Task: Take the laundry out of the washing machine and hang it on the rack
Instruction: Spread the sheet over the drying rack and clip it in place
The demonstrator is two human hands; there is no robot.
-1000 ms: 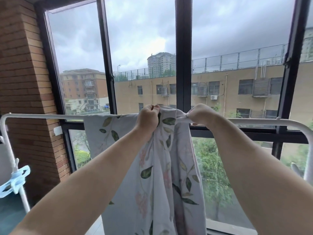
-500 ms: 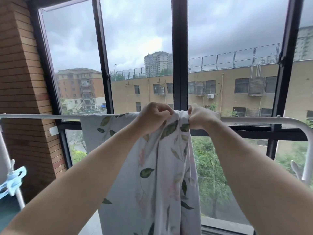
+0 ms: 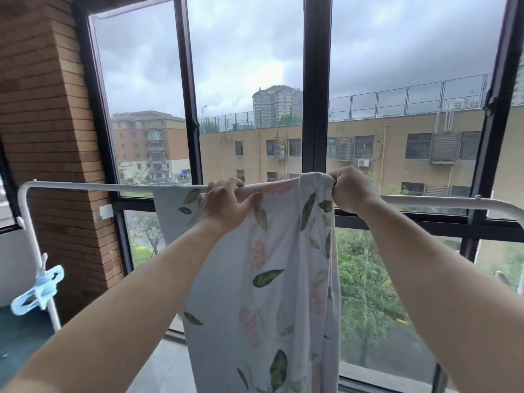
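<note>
A pale cloth (image 3: 263,293) printed with green leaves and pink flowers hangs over the top bar of a white drying rack (image 3: 85,186) and drops toward the floor. My left hand (image 3: 225,205) grips the cloth's top fold against the bar. My right hand (image 3: 351,191) is closed in a fist around the cloth's right top edge, just above the bar. Behind my left hand a further part of the cloth lies spread along the bar to the left. The washing machine is out of view.
Tall dark-framed windows (image 3: 316,109) stand right behind the rack. A brick pillar (image 3: 48,123) rises at the left. A light blue clip (image 3: 42,287) is fastened on the rack's left upright (image 3: 34,251). The rack's bar continues bare to the right (image 3: 453,201).
My hands have moved apart along the bar, spreading the cloth's top edge wider. The bunched fold between them has flattened over the bar.
</note>
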